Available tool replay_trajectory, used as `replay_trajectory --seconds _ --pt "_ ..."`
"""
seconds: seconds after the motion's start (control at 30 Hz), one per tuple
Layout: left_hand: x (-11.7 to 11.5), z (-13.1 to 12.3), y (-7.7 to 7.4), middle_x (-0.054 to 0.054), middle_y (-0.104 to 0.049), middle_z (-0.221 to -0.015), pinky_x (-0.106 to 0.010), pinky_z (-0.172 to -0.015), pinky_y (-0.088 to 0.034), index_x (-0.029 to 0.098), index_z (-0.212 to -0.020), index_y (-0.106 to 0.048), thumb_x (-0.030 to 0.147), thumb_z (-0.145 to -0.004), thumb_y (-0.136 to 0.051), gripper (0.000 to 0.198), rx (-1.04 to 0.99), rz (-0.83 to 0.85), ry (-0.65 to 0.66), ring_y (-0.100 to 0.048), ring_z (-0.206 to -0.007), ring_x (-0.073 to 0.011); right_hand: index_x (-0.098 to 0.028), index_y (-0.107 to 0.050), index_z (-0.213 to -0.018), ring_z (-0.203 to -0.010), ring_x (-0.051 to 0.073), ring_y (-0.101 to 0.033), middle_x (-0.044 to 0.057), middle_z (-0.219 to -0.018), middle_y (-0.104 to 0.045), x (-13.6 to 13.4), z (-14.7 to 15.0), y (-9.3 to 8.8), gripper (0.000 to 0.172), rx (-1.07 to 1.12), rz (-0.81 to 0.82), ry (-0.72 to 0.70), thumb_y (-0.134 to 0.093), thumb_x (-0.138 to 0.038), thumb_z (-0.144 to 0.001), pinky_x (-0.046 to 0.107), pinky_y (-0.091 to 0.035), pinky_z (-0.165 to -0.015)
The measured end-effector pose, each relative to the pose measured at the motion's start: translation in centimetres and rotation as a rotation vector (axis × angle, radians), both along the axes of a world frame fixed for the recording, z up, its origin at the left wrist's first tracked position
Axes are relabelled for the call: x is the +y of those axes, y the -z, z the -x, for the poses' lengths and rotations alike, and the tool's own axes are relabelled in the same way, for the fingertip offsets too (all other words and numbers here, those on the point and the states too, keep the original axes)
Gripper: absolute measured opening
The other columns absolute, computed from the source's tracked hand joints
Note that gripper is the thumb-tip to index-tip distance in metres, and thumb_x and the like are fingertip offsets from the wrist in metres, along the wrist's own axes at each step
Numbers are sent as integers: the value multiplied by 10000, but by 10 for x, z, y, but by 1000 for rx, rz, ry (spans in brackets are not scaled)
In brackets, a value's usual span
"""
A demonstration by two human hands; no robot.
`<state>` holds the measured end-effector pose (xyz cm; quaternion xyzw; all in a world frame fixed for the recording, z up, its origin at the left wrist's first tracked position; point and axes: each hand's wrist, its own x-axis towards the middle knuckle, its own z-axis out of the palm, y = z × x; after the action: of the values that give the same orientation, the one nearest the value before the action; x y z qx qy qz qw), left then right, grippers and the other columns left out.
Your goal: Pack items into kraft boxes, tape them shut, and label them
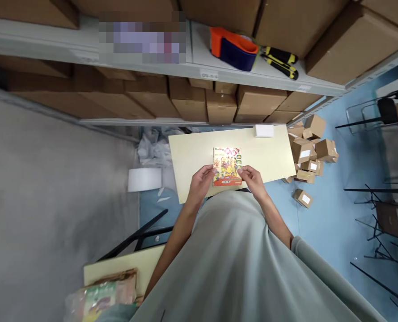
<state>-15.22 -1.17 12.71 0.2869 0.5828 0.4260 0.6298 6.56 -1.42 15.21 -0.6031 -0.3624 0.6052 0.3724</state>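
Observation:
A colourful picture book with yellow cartoon figures and a red band along its lower edge is held above the pale yellow table. My left hand pinches its left edge between thumb and fingers. On the opposite edge, my right hand grips the book the same way. The cover faces up toward me. Whether it is a thin book or a flat box of the same look, I cannot fully tell. A small white box lies near the table's far edge.
Shelves with brown cartons run across the top. An orange and blue tape dispenser and yellow-black cutters lie on the upper shelf. Small cartons are heaped on the blue floor at right. A wrapped packet rests on another table at lower left.

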Motion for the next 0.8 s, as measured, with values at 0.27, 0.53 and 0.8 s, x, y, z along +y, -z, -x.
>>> replay_trajectory --seconds 0.27,0.53,0.8 --pt "-4 -9 3 -80 -785 -1068 -370 -1031 -576 206 -1045 -764 590 -822 -878 458 -8 -23 -111 -724 -1075 -246 -217 -783 -909 -779 181 -607 23 -838 -703 31 -16 6 590 -63 -73 -144 -826 -799 -824 336 -591 -766" --pt "4 -45 -5 -99 -816 -1129 -415 -1075 -600 195 -1055 -806 623 -797 -917 512 34 -49 -202 -743 -1150 -284 -207 -834 -1056 -804 180 -639 40 -924 -781 58 -52 11 577 -46 -102 -200 -847 -739 -833 327 -590 -744" --pt "11 -75 -14 -116 -831 -1196 -430 -1119 -577 171 -1111 -835 669 -807 -918 589 30 -11 -212 -747 -1183 -300 -207 -816 -1116 -870 194 -704 57 -1010 -819 69 -83 19 551 8 -57 -250 -835 -698 -865 324 -607 -781"
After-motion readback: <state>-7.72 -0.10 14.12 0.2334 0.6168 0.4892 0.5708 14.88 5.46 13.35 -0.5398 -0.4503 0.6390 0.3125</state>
